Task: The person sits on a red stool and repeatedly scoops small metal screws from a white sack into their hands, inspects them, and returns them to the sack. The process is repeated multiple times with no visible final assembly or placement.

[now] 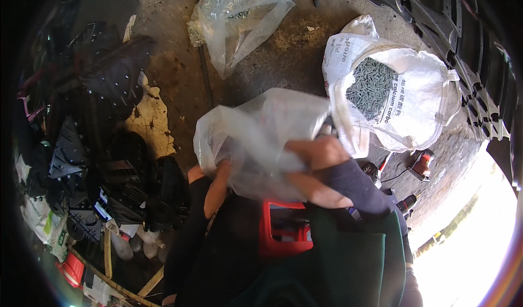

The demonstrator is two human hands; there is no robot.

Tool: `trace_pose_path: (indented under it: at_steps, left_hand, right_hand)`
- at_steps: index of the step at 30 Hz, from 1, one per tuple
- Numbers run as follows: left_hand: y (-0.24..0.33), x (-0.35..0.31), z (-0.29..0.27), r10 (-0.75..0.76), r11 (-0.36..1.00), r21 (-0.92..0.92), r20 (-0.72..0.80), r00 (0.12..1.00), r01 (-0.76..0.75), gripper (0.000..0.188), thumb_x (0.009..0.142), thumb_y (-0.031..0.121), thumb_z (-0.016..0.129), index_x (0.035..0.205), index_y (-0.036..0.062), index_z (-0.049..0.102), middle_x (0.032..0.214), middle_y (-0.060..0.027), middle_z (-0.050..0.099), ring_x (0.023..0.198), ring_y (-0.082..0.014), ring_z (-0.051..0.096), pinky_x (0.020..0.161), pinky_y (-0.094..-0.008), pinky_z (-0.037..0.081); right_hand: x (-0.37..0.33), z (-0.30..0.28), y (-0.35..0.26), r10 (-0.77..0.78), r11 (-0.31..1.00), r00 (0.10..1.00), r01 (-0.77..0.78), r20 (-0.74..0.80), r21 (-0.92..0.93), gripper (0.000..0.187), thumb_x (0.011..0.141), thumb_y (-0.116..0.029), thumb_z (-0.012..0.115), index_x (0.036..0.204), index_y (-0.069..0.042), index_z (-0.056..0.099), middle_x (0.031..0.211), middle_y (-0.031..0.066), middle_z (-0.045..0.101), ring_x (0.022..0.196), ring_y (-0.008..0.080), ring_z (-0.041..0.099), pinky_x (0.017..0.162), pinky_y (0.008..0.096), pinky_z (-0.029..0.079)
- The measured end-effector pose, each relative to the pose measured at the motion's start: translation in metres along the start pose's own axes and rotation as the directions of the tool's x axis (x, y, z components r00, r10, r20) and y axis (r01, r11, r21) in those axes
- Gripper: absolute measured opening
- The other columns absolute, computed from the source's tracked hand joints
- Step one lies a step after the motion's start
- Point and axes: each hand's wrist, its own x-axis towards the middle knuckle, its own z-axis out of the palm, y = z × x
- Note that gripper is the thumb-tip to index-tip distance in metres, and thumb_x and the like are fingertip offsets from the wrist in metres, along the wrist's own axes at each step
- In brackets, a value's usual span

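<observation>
A large clear plastic bag (pixel 261 122) hangs crumpled and partly smeared by motion in front of my body, between my two hands. My left hand (pixel 217 184) is at its left side, apparently closed on the film, with the fingertips hidden behind plastic. At the bag's right side my right hand (pixel 321 154) is closed on it, a little blurred. Whether anything lies inside this bag cannot be made out. Just beyond my right hand stands a white woven sack (pixel 422 114), its mouth open, holding many grey-green screws (pixel 372 86).
Another clear plastic bag (pixel 245 18) with small shiny metal pieces lies on the floor ahead. Black plastic parts (pixel 71 149) are heaped at left. A red plastic container (pixel 267 225) sits close to my body. A red-and-black tool (pixel 422 163) lies right; dark metal parts (pixel 474 89) line the far right.
</observation>
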Motion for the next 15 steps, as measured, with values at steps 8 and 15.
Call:
trace_pose_path:
  at_steps: [8,15]
  left_hand:
    - [0.02,0.003,0.034,0.126,0.992,-0.007,0.089,0.988,-0.125,0.023,0.094,0.017,0.066,0.102,-0.004,0.07,0.084,-0.0043,0.07,0.074,-0.0087,0.061,0.066,-0.0282,0.048]
    - [0.053,0.009,0.02,0.168,0.91,0.357,0.145,0.975,-0.21,0.026,0.095,0.02,0.062,0.101,-0.004,0.069,0.075,-0.0041,0.066,0.072,-0.0071,0.059,0.066,-0.0287,0.047]
  right_hand:
    - [-0.001,-0.011,-0.006,0.246,0.941,0.952,-0.19,-0.181,0.279,0.034,0.08,-0.005,0.066,0.113,0.003,0.064,0.101,0.0238,0.069,0.094,0.0319,0.069,0.085,0.0381,0.051]
    - [-0.009,-0.011,0.017,0.341,0.927,0.869,-0.249,-0.358,0.281,0.031,0.085,-0.005,0.062,0.116,-0.002,0.061,0.1,0.0225,0.069,0.095,0.0362,0.068,0.083,0.0436,0.052]
